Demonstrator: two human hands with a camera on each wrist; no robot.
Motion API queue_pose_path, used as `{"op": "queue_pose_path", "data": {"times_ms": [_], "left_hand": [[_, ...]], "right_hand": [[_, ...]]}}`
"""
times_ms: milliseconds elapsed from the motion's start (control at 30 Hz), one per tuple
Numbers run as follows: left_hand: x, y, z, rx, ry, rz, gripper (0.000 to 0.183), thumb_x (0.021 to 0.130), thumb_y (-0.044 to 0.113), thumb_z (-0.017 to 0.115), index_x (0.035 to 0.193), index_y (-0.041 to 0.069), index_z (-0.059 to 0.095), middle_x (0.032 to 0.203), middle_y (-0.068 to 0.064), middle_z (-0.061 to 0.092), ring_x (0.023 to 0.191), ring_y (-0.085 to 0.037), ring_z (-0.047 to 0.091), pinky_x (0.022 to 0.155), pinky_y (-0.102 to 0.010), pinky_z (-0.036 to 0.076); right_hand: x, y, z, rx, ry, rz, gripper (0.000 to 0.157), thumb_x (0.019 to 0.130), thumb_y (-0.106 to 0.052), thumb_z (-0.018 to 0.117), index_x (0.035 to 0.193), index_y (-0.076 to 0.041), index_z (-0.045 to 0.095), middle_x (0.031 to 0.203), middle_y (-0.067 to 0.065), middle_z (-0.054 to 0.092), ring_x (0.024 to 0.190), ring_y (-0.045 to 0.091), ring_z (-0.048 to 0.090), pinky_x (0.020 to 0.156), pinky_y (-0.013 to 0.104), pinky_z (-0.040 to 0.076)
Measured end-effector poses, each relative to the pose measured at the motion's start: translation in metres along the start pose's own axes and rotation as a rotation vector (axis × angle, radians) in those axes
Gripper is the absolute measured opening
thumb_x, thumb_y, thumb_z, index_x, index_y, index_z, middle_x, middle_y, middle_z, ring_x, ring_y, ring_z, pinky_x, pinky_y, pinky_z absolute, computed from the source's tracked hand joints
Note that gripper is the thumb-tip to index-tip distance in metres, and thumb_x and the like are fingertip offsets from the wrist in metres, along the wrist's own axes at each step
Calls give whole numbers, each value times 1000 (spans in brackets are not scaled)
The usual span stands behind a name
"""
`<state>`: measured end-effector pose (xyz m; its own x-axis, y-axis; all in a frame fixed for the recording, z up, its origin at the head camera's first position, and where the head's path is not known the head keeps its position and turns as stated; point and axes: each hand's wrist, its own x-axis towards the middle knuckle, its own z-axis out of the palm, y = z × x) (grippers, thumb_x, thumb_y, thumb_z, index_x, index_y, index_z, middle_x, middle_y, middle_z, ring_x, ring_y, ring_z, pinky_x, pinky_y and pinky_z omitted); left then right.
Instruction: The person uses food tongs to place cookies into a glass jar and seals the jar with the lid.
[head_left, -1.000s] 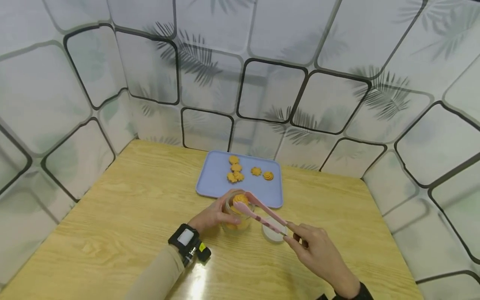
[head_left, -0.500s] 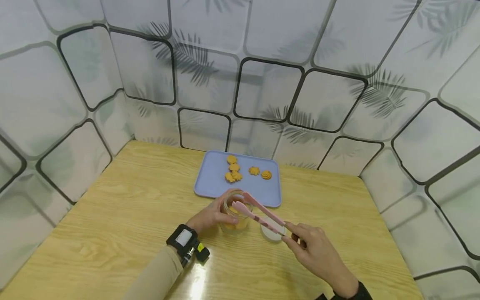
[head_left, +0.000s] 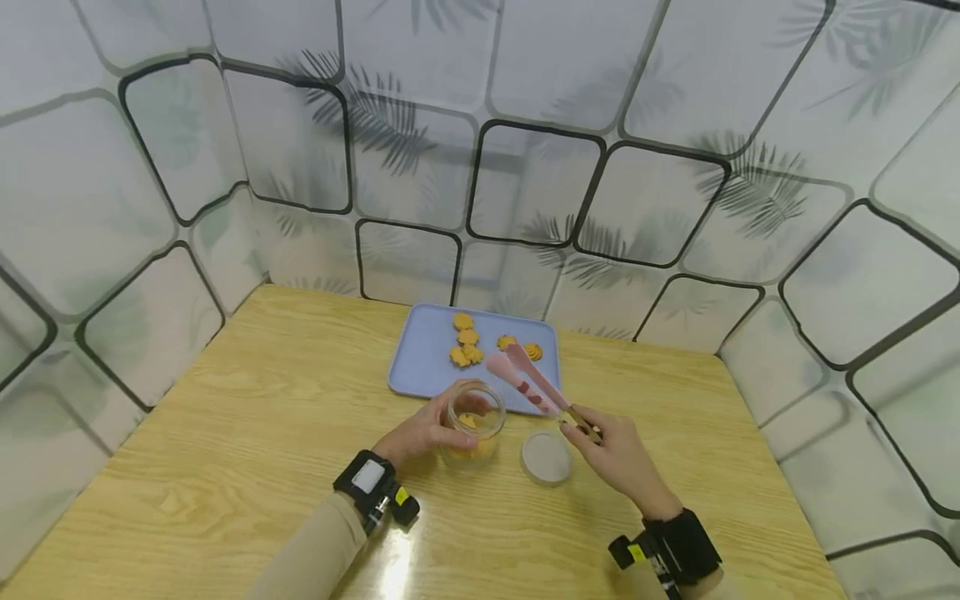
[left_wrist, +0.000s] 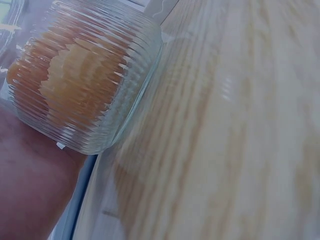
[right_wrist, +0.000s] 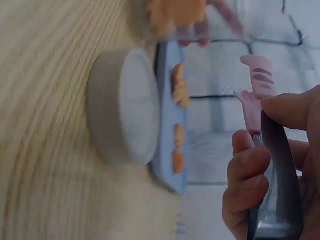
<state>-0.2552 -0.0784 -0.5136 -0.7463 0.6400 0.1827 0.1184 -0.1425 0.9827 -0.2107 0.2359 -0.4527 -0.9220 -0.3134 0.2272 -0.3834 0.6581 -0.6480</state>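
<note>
On the pale wooden table (head_left: 225,433), a left hand (head_left: 420,433) grips a ribbed glass jar (head_left: 472,425) of orange cookies, its round grey lid (head_left: 547,458) beside; the right hand (head_left: 615,454) pinches pink tongs (head_left: 525,382) over a blue tray (head_left: 427,358) beyond.

The head view looks down from afar; both wrist views sit close, all sharing the jar (head_left: 474,421).
</note>
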Motion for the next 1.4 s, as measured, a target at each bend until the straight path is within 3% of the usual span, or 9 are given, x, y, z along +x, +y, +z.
{"op": "queue_pose_path", "data": {"times_ms": [133, 267, 467, 667, 800, 1067, 1400], "left_hand": [[-4, -1, -2, -11, 18, 7, 74, 87, 12, 77, 151, 11, 41, 143, -28, 49, 136, -47, 40, 105, -36, 46], [-5, 0, -1, -10, 15, -14, 76, 87, 13, 77, 153, 12, 39, 144, -26, 48, 137, -44, 41, 106, -39, 46], [0, 2, 1, 20, 16, -16, 80, 86, 17, 78, 155, 13, 37, 144, -23, 50, 136, -34, 44, 108, -39, 43], [0, 2, 0, -1, 16, 0, 78, 86, 14, 78, 153, 12, 39, 143, -25, 50, 137, -42, 43, 111, -43, 40], [-1, 1, 1, -35, 12, -3, 78, 85, 12, 78, 152, 10, 39, 144, -28, 48, 137, -47, 41, 109, -39, 43], [1, -1, 2, -30, 16, -17, 77, 85, 12, 78, 152, 12, 39, 144, -27, 49, 137, -45, 43, 109, -38, 43], [-1, 1, 3, -45, 14, -12, 78, 86, 9, 76, 153, 6, 36, 143, -30, 47, 136, -50, 38, 99, -31, 51]], "right_hand": [[30, 18, 18, -90, -55, 58, 40, 100, -27, 66, 129, 1, 68, 73, 3, 56, 57, 7, 35, 55, 23, 31], [53, 28, 28, -164, -141, 68, 44, 101, -27, 64, 131, 4, 66, 66, -1, 56, 57, 9, 42, 57, 25, 34], [73, 30, 30, -199, -209, 100, 44, 100, -27, 63, 131, 3, 66, 61, -1, 55, 53, 10, 42, 50, 25, 30], [88, 32, 30, -286, -216, 55, 41, 99, -28, 65, 128, 0, 69, 74, 3, 66, 60, 11, 51, 54, 27, 38], [91, 33, 36, -287, -216, 45, 38, 98, -26, 64, 127, -1, 70, 78, 5, 69, 61, 11, 51, 54, 26, 37], [80, 31, 41, -244, -175, 74, 37, 102, -23, 60, 131, 0, 68, 63, 1, 48, 51, 10, 38, 51, 25, 30], [64, 29, 36, -196, -170, 81, 41, 103, -23, 60, 135, 2, 63, 55, -2, 40, 46, 8, 25, 47, 22, 24]]}}
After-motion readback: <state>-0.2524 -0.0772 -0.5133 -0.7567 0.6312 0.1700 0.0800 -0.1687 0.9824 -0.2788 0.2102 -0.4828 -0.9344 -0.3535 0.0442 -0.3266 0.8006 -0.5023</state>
